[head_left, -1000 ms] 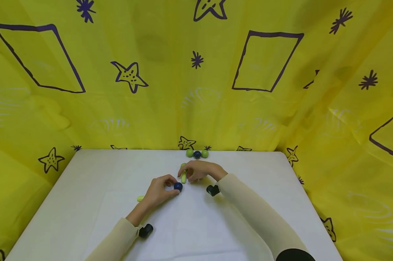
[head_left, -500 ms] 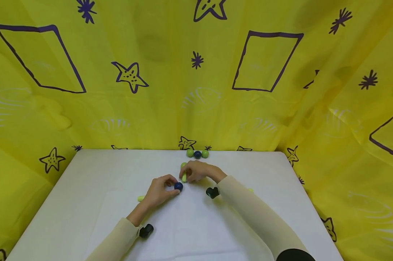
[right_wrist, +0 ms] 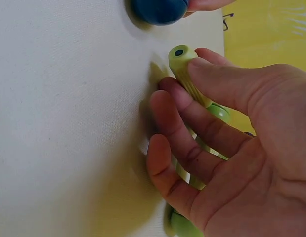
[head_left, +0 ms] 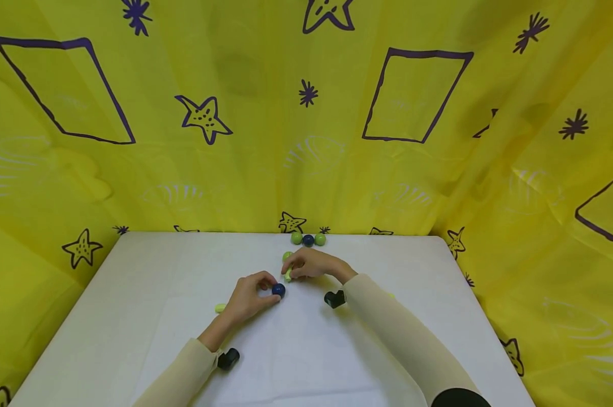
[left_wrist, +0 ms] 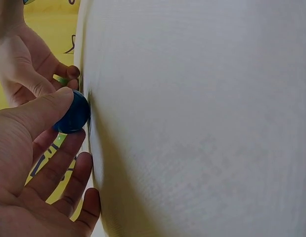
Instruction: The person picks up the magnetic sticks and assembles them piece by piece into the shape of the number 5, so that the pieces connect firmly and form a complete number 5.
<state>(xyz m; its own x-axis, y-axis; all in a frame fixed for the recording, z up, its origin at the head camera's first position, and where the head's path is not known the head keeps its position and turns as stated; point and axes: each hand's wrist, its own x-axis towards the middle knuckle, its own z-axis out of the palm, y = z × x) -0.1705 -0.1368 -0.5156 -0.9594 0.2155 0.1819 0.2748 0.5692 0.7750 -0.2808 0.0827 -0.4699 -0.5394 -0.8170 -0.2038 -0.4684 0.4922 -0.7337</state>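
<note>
Between thumb and fingertips, my left hand (head_left: pixel 249 297) pinches a dark blue ball (head_left: pixel 278 290) on the white table; the left wrist view shows the ball (left_wrist: pixel 74 114) from close by. Just beyond it, my right hand (head_left: pixel 311 264) holds a pale green ribbed stick (head_left: pixel 288 275) between thumb and fingers. In the right wrist view the stick (right_wrist: pixel 184 74) is tilted, its near end with a dark round spot raised off the table, apart from the blue ball (right_wrist: pixel 160 9). A green ball (head_left: pixel 287 256) lies behind the stick.
At the table's (head_left: pixel 184 254) back edge a dark blue ball (head_left: pixel 308 240) sits between two green balls (head_left: pixel 296 238). A pale green piece (head_left: pixel 220 308) lies beside the left wrist, another (head_left: pixel 391 295) partly behind the right sleeve. A yellow curtain (head_left: pixel 255 169) surrounds the table.
The near end of the stick has risen and moved slightly away from the blue ball, with my right hand shifting slightly back. My left hand stays on the blue ball.
</note>
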